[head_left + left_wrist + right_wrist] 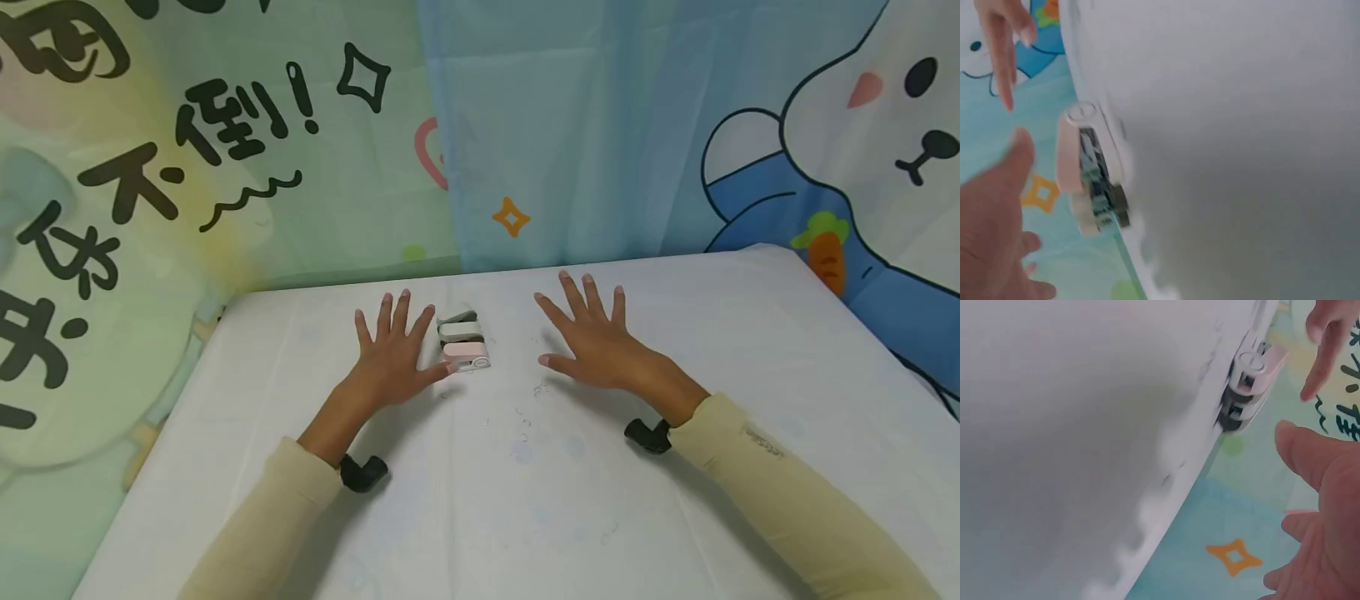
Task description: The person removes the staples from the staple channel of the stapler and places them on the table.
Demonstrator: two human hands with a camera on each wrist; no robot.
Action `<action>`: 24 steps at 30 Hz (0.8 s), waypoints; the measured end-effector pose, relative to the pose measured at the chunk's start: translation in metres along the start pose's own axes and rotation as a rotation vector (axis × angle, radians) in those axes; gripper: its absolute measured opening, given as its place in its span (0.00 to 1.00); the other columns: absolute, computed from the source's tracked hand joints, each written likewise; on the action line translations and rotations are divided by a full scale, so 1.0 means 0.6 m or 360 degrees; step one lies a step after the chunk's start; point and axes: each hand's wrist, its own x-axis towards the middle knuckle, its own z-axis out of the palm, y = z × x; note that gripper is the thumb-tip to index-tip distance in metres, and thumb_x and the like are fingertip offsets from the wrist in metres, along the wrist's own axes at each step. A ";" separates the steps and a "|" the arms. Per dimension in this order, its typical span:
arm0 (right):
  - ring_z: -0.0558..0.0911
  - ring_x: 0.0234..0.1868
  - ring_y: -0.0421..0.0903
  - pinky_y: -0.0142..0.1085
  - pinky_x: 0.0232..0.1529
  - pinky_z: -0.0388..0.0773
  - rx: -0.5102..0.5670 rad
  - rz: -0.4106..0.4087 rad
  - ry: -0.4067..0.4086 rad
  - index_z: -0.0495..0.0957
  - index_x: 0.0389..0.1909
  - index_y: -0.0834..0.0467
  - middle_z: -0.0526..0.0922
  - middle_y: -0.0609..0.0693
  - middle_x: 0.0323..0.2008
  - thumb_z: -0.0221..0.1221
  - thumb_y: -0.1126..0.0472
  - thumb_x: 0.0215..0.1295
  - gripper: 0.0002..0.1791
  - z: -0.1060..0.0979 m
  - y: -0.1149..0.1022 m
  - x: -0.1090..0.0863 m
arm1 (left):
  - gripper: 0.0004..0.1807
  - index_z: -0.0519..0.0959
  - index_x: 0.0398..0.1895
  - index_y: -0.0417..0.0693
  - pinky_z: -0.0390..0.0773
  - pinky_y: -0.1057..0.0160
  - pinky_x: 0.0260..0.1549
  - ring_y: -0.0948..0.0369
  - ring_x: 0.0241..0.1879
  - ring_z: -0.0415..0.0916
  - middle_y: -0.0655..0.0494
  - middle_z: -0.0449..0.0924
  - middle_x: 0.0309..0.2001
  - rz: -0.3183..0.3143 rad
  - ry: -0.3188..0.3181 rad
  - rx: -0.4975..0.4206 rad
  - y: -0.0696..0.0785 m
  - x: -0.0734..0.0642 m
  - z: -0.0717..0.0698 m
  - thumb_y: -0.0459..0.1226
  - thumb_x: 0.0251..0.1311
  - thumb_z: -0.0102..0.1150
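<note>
While the bare left hand (392, 360) spreads wide beside pink, white and grey stapler-like objects (461, 332), the bare right hand (597, 348) spreads too.

White surface (465, 500): is showing faint marks
Stapler-like items (461, 332): are sitting in a close row near the far edge
Pink item (463, 351): is sitting frontmost

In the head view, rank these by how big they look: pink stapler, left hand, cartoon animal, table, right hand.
Largest to smallest:
1. table
2. cartoon animal, cut off by the frame
3. left hand and right hand: too alike to rank
4. pink stapler
</note>
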 end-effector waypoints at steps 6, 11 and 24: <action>0.36 0.74 0.65 0.68 0.62 0.26 0.0054 -0.0114 0.0036 0.53 0.76 0.53 0.38 0.63 0.75 0.58 0.46 0.69 0.40 0.002 -0.036 0.024 | 0.32 0.77 0.59 0.47 0.45 0.34 0.62 0.44 0.63 0.60 0.42 0.69 0.61 0.0067 0.0191 -0.0077 0.017 0.003 -0.008 0.56 0.57 0.65; 0.46 0.73 0.61 0.65 0.64 0.35 0.0108 -0.0199 -0.0017 0.63 0.72 0.52 0.50 0.60 0.74 0.57 0.46 0.70 0.33 0.002 -0.077 0.040 | 0.25 0.85 0.45 0.42 0.72 0.49 0.45 0.49 0.43 0.73 0.47 0.81 0.43 0.0076 0.0142 -0.0224 0.019 0.012 -0.005 0.52 0.53 0.71; 0.67 0.65 0.51 0.46 0.63 0.63 0.0560 -0.0493 -0.0230 0.66 0.70 0.56 0.71 0.54 0.63 0.57 0.57 0.72 0.27 0.015 -0.123 0.076 | 0.10 0.86 0.40 0.43 0.75 0.58 0.37 0.58 0.34 0.75 0.55 0.83 0.33 0.0073 -0.0031 -0.0626 0.023 0.039 0.023 0.36 0.55 0.70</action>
